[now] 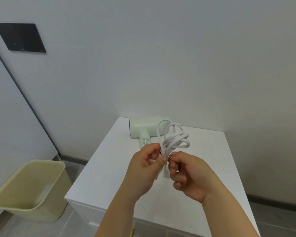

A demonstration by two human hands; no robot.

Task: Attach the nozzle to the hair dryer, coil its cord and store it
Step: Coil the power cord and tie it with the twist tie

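A pale green hair dryer (144,128) lies on its side at the far end of the white cabinet top (208,159), handle pointing toward me. Its white cord (173,138) is gathered into several loops held above the cabinet. My left hand (148,165) pinches the bundle near its lower end between thumb and fingers. My right hand (190,175) grips the same bundle from the right, with a thin dark tie at the pinch point. The right end of the dryer's barrel is hidden behind the loops, so I cannot tell whether a nozzle is on it.
A beige plastic bin (29,189) stands on the grey floor left of the cabinet. A dark rectangular panel (20,37) is mounted on the white wall at upper left. The wall runs close behind the cabinet.
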